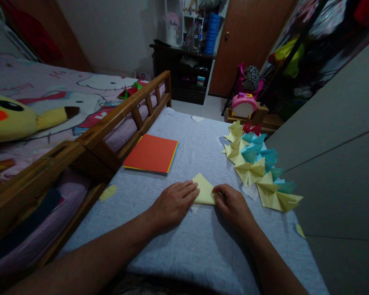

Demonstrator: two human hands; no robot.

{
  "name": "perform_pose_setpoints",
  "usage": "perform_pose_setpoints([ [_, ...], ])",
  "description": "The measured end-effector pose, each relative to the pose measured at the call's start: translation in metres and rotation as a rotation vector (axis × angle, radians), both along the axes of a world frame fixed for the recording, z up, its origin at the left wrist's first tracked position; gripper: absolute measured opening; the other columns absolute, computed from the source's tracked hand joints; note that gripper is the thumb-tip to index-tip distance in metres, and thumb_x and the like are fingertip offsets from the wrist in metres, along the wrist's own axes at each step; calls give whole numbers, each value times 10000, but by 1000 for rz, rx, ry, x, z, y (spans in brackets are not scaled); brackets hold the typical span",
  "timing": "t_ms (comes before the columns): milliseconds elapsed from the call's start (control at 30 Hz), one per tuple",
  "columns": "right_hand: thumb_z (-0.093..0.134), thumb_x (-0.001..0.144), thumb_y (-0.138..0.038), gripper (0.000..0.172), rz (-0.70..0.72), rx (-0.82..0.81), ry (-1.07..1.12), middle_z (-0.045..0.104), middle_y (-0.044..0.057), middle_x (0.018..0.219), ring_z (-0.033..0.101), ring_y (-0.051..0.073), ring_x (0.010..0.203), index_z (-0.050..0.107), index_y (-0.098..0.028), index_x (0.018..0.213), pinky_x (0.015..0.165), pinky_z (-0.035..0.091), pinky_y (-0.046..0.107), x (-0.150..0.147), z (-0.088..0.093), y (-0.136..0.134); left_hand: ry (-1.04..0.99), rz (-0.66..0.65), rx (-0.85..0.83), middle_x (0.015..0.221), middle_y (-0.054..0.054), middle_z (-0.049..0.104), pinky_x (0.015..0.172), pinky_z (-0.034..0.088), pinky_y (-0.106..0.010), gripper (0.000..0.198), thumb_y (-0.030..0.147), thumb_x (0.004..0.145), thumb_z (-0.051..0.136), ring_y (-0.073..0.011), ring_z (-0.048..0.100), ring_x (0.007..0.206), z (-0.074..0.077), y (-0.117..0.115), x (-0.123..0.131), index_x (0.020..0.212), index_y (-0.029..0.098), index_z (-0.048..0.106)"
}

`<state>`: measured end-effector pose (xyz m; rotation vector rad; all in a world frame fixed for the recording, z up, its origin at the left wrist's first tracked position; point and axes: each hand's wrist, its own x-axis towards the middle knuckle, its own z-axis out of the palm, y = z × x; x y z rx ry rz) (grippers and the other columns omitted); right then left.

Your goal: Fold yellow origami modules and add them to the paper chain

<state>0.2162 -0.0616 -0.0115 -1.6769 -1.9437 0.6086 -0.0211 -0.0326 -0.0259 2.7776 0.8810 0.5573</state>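
Note:
A folded piece of pale yellow paper (204, 190) lies on the light blue bedspread (190, 246), its top coming to a point. My left hand (176, 201) rests flat over the paper's left side, fingers stretched out. At the right corner, my right hand (232, 203) pinches the paper between thumb and fingers. To the left lies a stack of square paper (152, 153) with an orange sheet on top and yellow and blue edges beneath. Folded yellow paper figures (249, 169) stand at the right, beside blue ones (255, 147) and red ones (252, 128).
A wooden bed rail (126, 108) runs along the left, with another bed and a yellow plush toy (15, 116) beyond it. Close on the right rises a pale cabinet (335, 143). Behind the far edge stand a dark shelf unit (181, 73) and a pink toy (244, 105).

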Motion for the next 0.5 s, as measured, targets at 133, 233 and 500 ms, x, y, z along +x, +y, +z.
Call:
perform_pose_setpoints([
  [133, 499, 869, -219, 161, 4, 20, -9, 689, 60, 872, 604, 185, 734, 643, -193, 935, 702, 442, 307, 0, 0, 0, -39, 4, -21, 1351, -130, 641, 1008, 509, -481, 342, 184, 1006, 450, -272, 589, 1255, 1, 0, 0, 1318, 170, 587],
  [233, 503, 871, -222, 155, 12, 11, -13, 678, 48, 849, 586, 177, 707, 640, -198, 938, 675, 429, 295, 0, 0, 0, -115, 54, -38, 1231, -115, 691, 955, 532, -469, 273, 232, 1015, 450, -258, 633, 1140, 2, 2, 1, 1196, 168, 643],
  [500, 498, 887, -221, 156, 33, 0, -35, 656, 55, 868, 579, 184, 735, 639, -189, 944, 693, 417, 301, -1, -1, -1, -84, 257, -180, 1094, -105, 664, 902, 516, -453, 174, 196, 948, 521, -271, 585, 1016, 15, 5, 3, 1084, 162, 624],
])
